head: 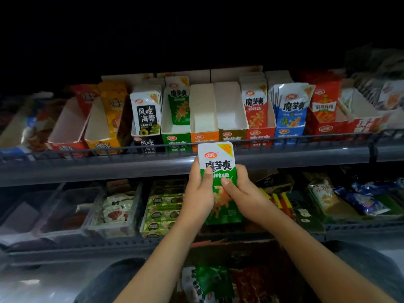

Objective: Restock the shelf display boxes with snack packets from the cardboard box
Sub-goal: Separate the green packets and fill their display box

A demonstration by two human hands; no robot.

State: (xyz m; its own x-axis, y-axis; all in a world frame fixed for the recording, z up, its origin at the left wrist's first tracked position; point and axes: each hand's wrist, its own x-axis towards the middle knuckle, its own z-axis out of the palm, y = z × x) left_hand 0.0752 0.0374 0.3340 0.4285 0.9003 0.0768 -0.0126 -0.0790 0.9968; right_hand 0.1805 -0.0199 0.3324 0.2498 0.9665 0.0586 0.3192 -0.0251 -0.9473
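Both hands hold a stack of green-and-white snack packets (218,171) upright, just below the upper shelf's front rail. My left hand (200,193) grips its left edge, thumb across the front. My right hand (242,193) grips its right side. Straight above stands the green display box (176,138), holding a few matching green packets at its back. The orange display box (204,136) and the olive display box (232,134) to its right show only white insides. More green and red packets lie in the cardboard box (218,285) low between my knees.
The upper shelf rail (196,158) runs across in front of the boxes. Red (260,134) and blue (288,132) display boxes to the right hold packets, and a black seaweed box (146,141) stands left. The lower shelf carries clear trays and other snacks.
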